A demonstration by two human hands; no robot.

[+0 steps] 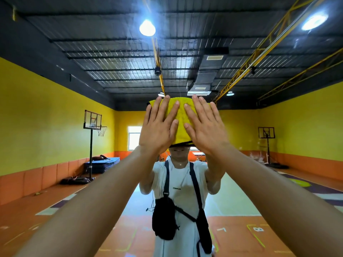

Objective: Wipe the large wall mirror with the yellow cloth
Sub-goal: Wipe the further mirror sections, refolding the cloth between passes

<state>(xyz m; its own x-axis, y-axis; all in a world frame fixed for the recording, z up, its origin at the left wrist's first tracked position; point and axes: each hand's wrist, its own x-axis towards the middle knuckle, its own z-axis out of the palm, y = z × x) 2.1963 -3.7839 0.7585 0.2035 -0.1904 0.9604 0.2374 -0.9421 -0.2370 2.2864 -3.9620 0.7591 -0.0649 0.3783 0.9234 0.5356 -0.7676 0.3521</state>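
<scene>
The large wall mirror (55, 112) fills the whole view and reflects a sports hall and my own body. A yellow cloth (181, 115) lies flat against the glass at about head height, in the middle of the view. My left hand (159, 127) presses on its left part with straight, spread fingers pointing up. My right hand (204, 125) presses on its right part the same way. Both arms reach forward and up from the bottom corners. Most of the cloth's sides are hidden under my palms.
Everything else is a reflection: yellow walls with orange padding, a dark ceiling with lamps, a basketball hoop stand (91, 138) at the left, another (267, 143) at the right, blue mats (102, 164), and a person in a white shirt with black bags.
</scene>
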